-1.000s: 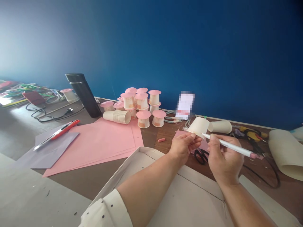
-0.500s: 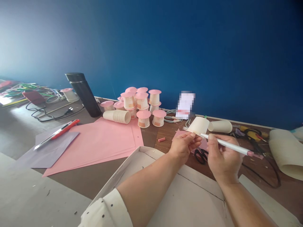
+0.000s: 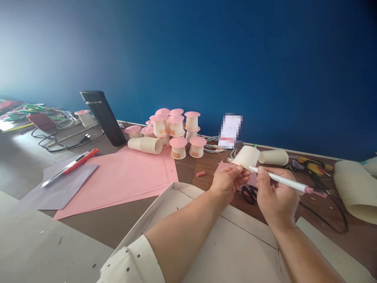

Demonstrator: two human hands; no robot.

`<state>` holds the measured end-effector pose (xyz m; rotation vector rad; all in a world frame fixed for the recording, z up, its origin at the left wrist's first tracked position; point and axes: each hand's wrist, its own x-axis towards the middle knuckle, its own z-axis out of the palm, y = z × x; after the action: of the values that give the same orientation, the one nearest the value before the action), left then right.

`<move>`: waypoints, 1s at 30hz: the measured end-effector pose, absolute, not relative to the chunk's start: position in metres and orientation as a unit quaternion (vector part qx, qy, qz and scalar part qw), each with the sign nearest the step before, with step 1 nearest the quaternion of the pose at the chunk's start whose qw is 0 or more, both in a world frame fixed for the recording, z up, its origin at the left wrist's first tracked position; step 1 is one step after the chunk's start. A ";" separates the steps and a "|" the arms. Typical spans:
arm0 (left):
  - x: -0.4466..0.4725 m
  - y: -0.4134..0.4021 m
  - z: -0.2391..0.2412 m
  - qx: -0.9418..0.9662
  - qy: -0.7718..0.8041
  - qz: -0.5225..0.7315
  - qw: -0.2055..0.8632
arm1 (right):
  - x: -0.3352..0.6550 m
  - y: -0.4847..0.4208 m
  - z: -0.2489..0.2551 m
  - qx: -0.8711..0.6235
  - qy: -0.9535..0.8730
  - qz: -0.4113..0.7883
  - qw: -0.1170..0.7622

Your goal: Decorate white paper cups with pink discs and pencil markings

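Observation:
A plain white paper cup [image 3: 246,155], tilted with its base up, is pinched at the rim by my left hand [image 3: 228,181]. My right hand [image 3: 277,196] grips a white marker pen [image 3: 287,181] with a pink end, and its tip is against or very near the cup's rim. Black-handled scissors [image 3: 249,194] lie below the cup, partly covered by my right hand. Pink paper scraps [image 3: 219,168] show around my hands. A small pink cap-like piece [image 3: 200,173] rests on the table to the left.
Several cups with pink paper roofs [image 3: 176,125] are piled by the blue wall. Near them lie a stack of paper cups [image 3: 145,145], pink sheets [image 3: 126,173], a red box cutter [image 3: 70,167] and a black flask [image 3: 103,118]. A white box lid [image 3: 188,232] sits under my forearms.
My right hand and the pen have shifted very slightly left. The cup and my left hand hold nearly the same position.

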<state>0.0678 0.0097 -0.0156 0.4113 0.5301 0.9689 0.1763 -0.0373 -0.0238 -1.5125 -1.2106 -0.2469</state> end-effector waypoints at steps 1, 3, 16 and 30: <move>0.068 0.010 -0.016 0.194 0.250 0.457 0.831 | 0.176 -0.037 -0.024 -0.644 -0.514 -0.101 0.558; 0.068 0.010 -0.017 0.195 0.252 0.458 0.830 | 0.176 -0.038 -0.023 -0.649 -0.512 -0.097 0.555; 0.067 0.010 -0.015 0.189 0.253 0.453 0.834 | 0.173 -0.039 -0.020 -0.634 -0.513 -0.095 0.570; 0.066 0.009 -0.011 0.167 0.239 0.451 0.843 | 0.173 -0.040 -0.017 -0.634 -0.500 -0.097 0.583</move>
<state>0.0659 0.0093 -0.0112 0.3527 0.5051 0.9530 0.1727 -0.0396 -0.0171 -1.4796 -1.1665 -0.2255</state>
